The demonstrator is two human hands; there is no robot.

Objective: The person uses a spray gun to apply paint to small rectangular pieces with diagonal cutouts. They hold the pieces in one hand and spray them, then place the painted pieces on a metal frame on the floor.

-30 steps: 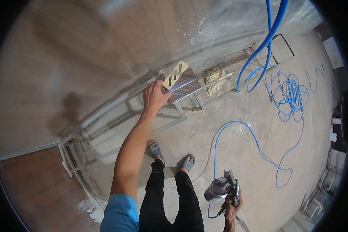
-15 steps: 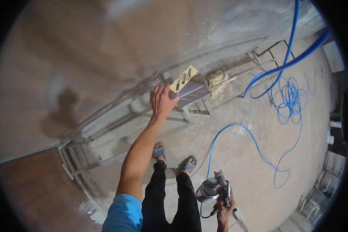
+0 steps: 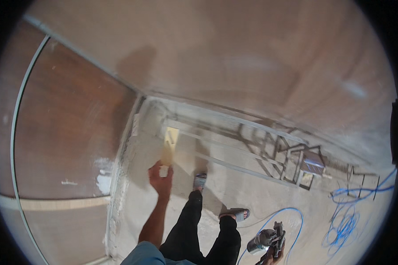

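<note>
My left hand pinches the lower end of a pale yellow slotted strip, held upright over the floor and partly smeared by motion. My right hand, low at the right and cut off by the picture's lower edge, grips a spray gun. A round metal cup sits on the gun's left side. A thin blue air hose loops over the floor beside the gun.
Along the wall stands a low metal frame, with a dark, shiny slab at its right end. Coiled blue hose lies on the floor at the right. Brown panels rise at the left. My sandalled feet are between my hands.
My view has swung left, toward the corner and the brown panels. The strip in my left hand has moved away from the dark slab. The spray gun stays in my right hand.
</note>
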